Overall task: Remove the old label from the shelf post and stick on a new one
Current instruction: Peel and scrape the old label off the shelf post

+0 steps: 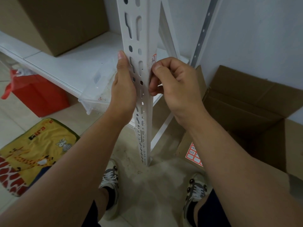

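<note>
A white slotted shelf post (139,38) rises up the middle of the view. A small red-edged white label (154,59) with handwritten digits sticks to its right face. My left hand (125,84) lies flat against the post's left side, thumb up. My right hand (173,84) presses on the post's right face, with its thumb just under the label and its fingers curled. Whether the thumb pinches the label's lower edge I cannot tell. A sheet of red-edged labels (193,153) lies on a cardboard flap at the lower right.
An open cardboard box (255,108) stands to the right by the wall. A closed carton (65,22) sits on the white shelf (73,63), above a clear plastic bin (96,94), a red box (39,95) and a yellow cartoon mat (32,153). My shoes rest on the floor.
</note>
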Available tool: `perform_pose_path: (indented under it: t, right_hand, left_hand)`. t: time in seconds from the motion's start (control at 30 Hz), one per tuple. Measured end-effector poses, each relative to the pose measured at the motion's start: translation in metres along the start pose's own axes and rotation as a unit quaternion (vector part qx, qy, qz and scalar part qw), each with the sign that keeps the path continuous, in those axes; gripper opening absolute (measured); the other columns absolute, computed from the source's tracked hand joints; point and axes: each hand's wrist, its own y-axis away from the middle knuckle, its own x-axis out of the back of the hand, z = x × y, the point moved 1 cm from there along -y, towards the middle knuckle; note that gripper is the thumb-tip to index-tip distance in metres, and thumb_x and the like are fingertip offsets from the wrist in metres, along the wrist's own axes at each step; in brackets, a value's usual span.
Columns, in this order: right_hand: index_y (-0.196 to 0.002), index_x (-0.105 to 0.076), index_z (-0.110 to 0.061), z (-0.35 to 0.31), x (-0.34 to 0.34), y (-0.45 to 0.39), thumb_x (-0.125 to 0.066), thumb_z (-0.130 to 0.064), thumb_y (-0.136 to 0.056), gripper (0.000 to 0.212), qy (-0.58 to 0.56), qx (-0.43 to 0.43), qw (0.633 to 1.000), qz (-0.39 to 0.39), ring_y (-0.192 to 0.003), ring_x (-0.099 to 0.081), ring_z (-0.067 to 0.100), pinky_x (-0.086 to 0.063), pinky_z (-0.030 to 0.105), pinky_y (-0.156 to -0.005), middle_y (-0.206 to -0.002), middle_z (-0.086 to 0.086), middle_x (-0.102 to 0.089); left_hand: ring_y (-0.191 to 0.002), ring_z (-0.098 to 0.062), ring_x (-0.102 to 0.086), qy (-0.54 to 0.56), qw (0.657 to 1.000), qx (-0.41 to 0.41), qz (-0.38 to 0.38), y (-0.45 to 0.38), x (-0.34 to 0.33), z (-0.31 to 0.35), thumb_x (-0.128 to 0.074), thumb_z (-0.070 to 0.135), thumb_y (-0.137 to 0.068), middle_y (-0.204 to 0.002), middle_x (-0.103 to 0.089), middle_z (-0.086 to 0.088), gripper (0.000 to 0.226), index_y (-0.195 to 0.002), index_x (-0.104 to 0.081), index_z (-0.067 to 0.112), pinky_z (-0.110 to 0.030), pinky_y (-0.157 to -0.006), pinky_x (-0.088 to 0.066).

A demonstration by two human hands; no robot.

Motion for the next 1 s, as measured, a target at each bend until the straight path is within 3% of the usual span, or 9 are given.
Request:
perform_pose_path:
  t: [0.17,0.27,0.4,0.5,0.57,0.67,0.8,0.9,1.0]
  right_hand:
    - [-0.079,-0.061,0.007,0.001,-0.004,-0.002,-0.053,-0.001,-0.091,0.017,-0.049,-0.036,0.998,0.02,-0.052,-0.051,0.017,-0.047,0.029,-0.054,-0.052,0.006,-0.057]
    - [-0.07,-0.06,-0.002,0.001,-0.005,-0.004,-0.053,-0.001,-0.09,0.021,-0.067,-0.053,0.996,0.025,-0.051,-0.051,0.016,-0.045,0.028,-0.052,-0.05,0.004,-0.056]
    - [-0.064,-0.056,-0.005,0.01,-0.006,-0.002,-0.055,0.0,-0.087,0.023,-0.057,-0.073,0.995,0.032,-0.049,-0.048,0.017,-0.044,0.029,-0.051,-0.048,0.004,-0.052]
    - [-0.063,-0.057,-0.008,0.015,-0.005,0.0,-0.055,0.0,-0.086,0.024,-0.118,-0.113,0.986,0.025,-0.051,-0.047,0.018,-0.041,0.029,-0.052,-0.05,0.007,-0.051]
    - [-0.07,-0.058,-0.007,0.013,-0.003,0.0,-0.057,-0.006,-0.09,0.02,-0.164,-0.134,0.977,0.013,-0.054,-0.048,0.019,-0.041,0.028,-0.051,-0.052,0.008,-0.052]
    - [-0.074,-0.056,-0.008,0.011,0.0,0.001,-0.058,-0.014,-0.094,0.02,-0.181,-0.13,0.975,-0.001,-0.058,-0.051,0.02,-0.044,0.027,-0.053,-0.056,0.008,-0.054]
    - [-0.079,-0.061,-0.011,0.01,-0.001,0.006,-0.058,-0.012,-0.094,0.016,-0.123,-0.08,0.989,0.009,-0.06,-0.056,0.018,-0.048,0.029,-0.058,-0.06,0.005,-0.059]
    - [-0.085,-0.062,-0.009,0.007,-0.003,0.009,-0.058,-0.011,-0.095,0.011,-0.04,-0.034,0.998,0.031,-0.06,-0.061,0.014,-0.055,0.028,-0.061,-0.064,0.002,-0.063]
    - [-0.091,-0.061,-0.013,0.006,-0.001,0.01,-0.057,-0.013,-0.096,0.007,0.098,0.065,0.992,0.055,-0.067,-0.065,0.009,-0.059,0.03,-0.064,-0.073,-0.003,-0.066]
  left_hand:
    - [-0.101,-0.009,-0.069,0.003,1.0,-0.004,-0.009,-0.001,0.001,-0.001,-0.016,0.048,-0.105,-0.102,-0.074,0.002,0.055,-0.106,-0.067,0.025,-0.04,-0.104,-0.049]
    - [-0.102,-0.01,-0.069,0.006,1.0,-0.009,-0.012,-0.002,0.002,-0.001,-0.016,0.048,-0.105,-0.102,-0.074,0.001,0.055,-0.104,-0.067,0.027,-0.041,-0.104,-0.048]
    - [-0.1,-0.008,-0.069,-0.006,1.0,-0.005,0.002,-0.003,0.002,-0.003,-0.018,0.05,-0.105,-0.103,-0.074,0.002,0.055,-0.111,-0.067,0.025,-0.038,-0.102,-0.05]
    - [-0.103,-0.008,-0.068,-0.022,1.0,0.0,-0.002,-0.003,0.003,-0.002,-0.017,0.051,-0.104,-0.106,-0.073,0.005,0.056,-0.117,-0.065,0.026,-0.037,-0.103,-0.049]
    - [-0.1,-0.002,-0.067,-0.023,1.0,-0.004,0.002,-0.003,0.003,-0.002,-0.018,0.051,-0.104,-0.1,-0.073,0.01,0.056,-0.118,-0.065,0.025,-0.027,-0.099,-0.049]
    - [-0.087,0.011,-0.064,-0.027,0.999,-0.036,0.02,-0.001,0.004,-0.004,-0.019,0.045,-0.106,-0.09,-0.071,0.016,0.048,-0.108,-0.063,0.027,-0.009,-0.079,-0.048]
    - [-0.076,0.008,-0.055,-0.089,0.99,-0.108,-0.017,0.008,0.006,-0.008,-0.018,0.036,-0.108,-0.093,-0.057,0.004,0.035,-0.107,-0.049,0.018,-0.008,-0.07,-0.048]
    - [-0.079,0.005,-0.057,-0.102,0.986,-0.128,-0.033,0.01,0.008,-0.008,-0.019,0.034,-0.108,-0.09,-0.058,0.008,0.034,-0.108,-0.049,0.017,-0.011,-0.073,-0.049]
    - [-0.088,0.004,-0.062,-0.099,0.987,-0.119,-0.034,0.006,0.012,-0.008,-0.02,0.037,-0.108,-0.097,-0.065,0.008,0.038,-0.11,-0.055,0.023,-0.014,-0.08,-0.051]
